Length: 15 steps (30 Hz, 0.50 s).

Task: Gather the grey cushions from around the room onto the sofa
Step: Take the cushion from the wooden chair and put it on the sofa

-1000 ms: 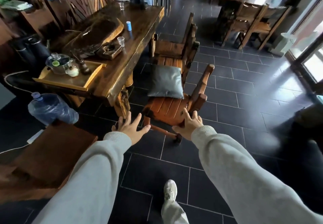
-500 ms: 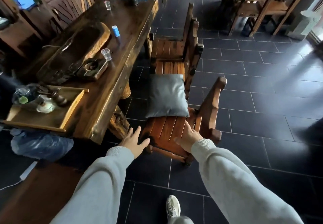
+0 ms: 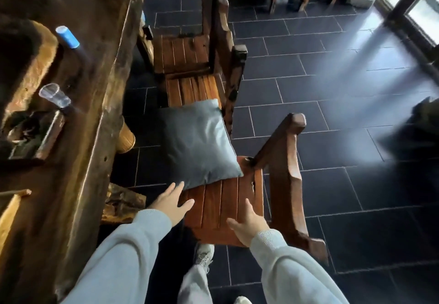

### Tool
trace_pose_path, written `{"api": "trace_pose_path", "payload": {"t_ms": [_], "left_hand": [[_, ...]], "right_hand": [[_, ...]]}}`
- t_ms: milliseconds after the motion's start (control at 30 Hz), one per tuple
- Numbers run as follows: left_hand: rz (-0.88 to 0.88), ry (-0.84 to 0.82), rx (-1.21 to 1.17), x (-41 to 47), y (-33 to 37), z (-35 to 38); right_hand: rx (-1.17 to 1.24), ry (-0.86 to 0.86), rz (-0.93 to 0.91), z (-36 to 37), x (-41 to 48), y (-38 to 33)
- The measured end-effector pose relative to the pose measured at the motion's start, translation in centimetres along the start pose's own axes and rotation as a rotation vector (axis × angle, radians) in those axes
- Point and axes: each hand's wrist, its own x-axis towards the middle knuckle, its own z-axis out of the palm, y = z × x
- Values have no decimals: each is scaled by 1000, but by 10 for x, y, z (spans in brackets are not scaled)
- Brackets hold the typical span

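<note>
Reaching for the pickup: left hand (image 3: 172, 202) spread, empty, fingertips just short of the grey cushion (image 3: 198, 141), which lies just ahead on the wooden chair seat (image 3: 221, 205). Right hand (image 3: 249, 226) also splayed and empty, cushion ahead-left, well apart. Next move likely calls for both hands closing on the near edge.

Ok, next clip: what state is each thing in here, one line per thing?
Grey cushion: lying flat on the chair, not held.
Chair: upright, beside the table.
Left hand: open, fingers at the cushion's near edge, touch unclear.
Right hand: open, empty, over the seat.
Plastic cup: upright on the table, contents unclear.
</note>
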Motion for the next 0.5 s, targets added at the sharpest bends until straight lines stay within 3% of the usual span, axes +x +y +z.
{"api": "trace_pose_path", "payload": {"t_ms": [233, 500], "left_hand": [[74, -60, 125, 171, 2, -21], [109, 2, 274, 372, -26, -31]], "right_hand": [[271, -12, 127, 35, 120, -53], [928, 59, 227, 105, 264, -108]]}}
